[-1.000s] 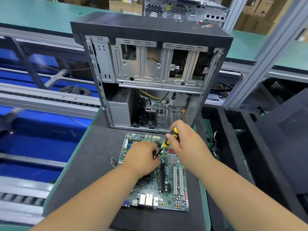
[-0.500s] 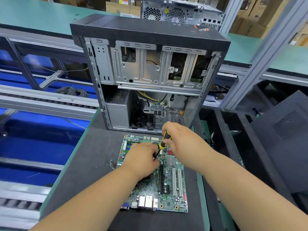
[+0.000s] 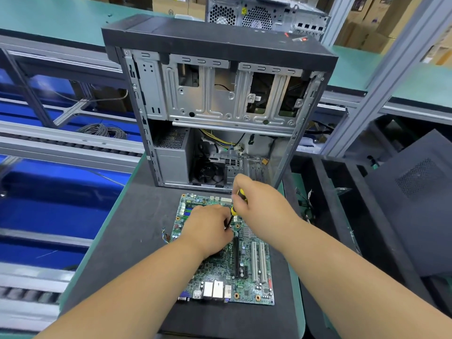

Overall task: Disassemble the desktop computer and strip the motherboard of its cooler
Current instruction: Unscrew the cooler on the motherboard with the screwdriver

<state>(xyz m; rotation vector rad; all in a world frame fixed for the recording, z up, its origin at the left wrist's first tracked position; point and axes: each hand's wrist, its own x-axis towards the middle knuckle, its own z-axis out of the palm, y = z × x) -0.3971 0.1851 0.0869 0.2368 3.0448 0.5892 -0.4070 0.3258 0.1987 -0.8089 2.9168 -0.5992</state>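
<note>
My right hand [image 3: 259, 204] has drawn in and lowered over the last second, its grip wrapped round the yellow-and-black screwdriver [image 3: 236, 204], whose shaft now slants down behind my left hand [image 3: 208, 231]. That hand has stayed put, resting over the cooler's spot on the motherboard [image 3: 244, 272]; I cannot tell what its grip is doing, nor see the cooler itself. The board lies flat on the dark tabletop [image 3: 137, 231], just in front of the opened computer case [image 3: 220, 94]. I judge a cooler screw is being worked.
</note>
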